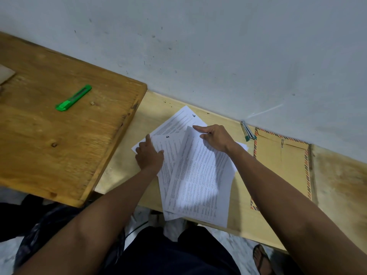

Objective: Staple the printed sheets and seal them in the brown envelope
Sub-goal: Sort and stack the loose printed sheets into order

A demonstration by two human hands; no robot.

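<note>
Only readable bits are two handwritten page numbers: a "9" in the corner of the back printed sheet (184, 118) and a "5" at the top of the middle sheet (168, 147). The printed body text on all the pages is way too small and blurry to read.

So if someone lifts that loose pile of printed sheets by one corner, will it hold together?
Probably not. The printed sheets lie fanned and unstapled, so they would likely slide apart. They look thin, so a corner lift should make them droop. Their near edge overhangs the light table, so a push could tip some off.
</note>
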